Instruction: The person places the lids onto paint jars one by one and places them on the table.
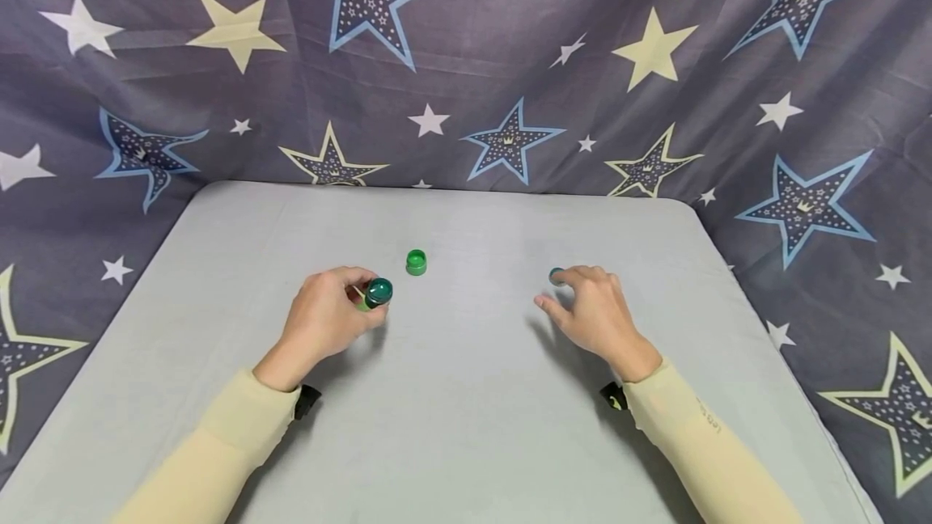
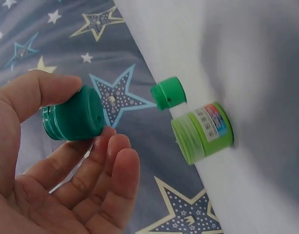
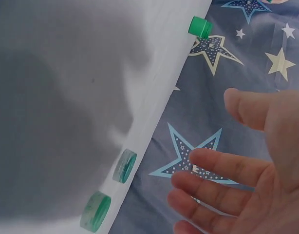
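My left hand (image 1: 328, 310) pinches a small dark green paint jar (image 2: 74, 117) between thumb and fingers. The jar is off the table, and its round top faces up in the head view. Below it a light green paint jar (image 2: 203, 131) with a barcode label stands on the table, mostly hidden by the hand in the head view. Just beyond is a bright green jar (image 1: 417, 263). My right hand (image 1: 599, 310) hovers with spread fingers, holding nothing. Two green-tinted lids, a nearer lid (image 3: 96, 211) and a farther lid (image 3: 125, 165), lie near it.
A pale cloth-covered table (image 1: 466, 427) lies under everything. Behind and at both sides hangs a dark curtain (image 1: 466, 63) with a star print, meeting the table's far edge.
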A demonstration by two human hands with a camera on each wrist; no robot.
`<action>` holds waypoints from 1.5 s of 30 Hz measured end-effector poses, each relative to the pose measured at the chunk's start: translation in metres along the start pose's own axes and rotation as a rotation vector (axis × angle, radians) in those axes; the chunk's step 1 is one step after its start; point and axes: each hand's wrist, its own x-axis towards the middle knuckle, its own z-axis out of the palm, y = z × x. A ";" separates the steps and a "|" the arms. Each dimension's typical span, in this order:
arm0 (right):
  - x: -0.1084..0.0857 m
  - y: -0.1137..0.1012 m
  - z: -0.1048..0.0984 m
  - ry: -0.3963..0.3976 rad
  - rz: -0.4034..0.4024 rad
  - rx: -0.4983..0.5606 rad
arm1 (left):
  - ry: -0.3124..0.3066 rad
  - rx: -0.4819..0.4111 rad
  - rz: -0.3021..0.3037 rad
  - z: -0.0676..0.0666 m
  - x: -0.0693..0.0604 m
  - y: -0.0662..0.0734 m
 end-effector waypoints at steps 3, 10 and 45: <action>0.003 0.004 0.001 0.002 -0.008 -0.014 | -0.015 0.005 0.002 0.002 -0.002 0.004; 0.009 0.011 0.001 -0.024 0.003 -0.025 | -0.018 0.032 0.053 0.006 -0.008 0.013; 0.035 0.027 0.013 -0.306 0.167 -0.189 | -0.126 0.096 0.112 0.025 -0.021 0.035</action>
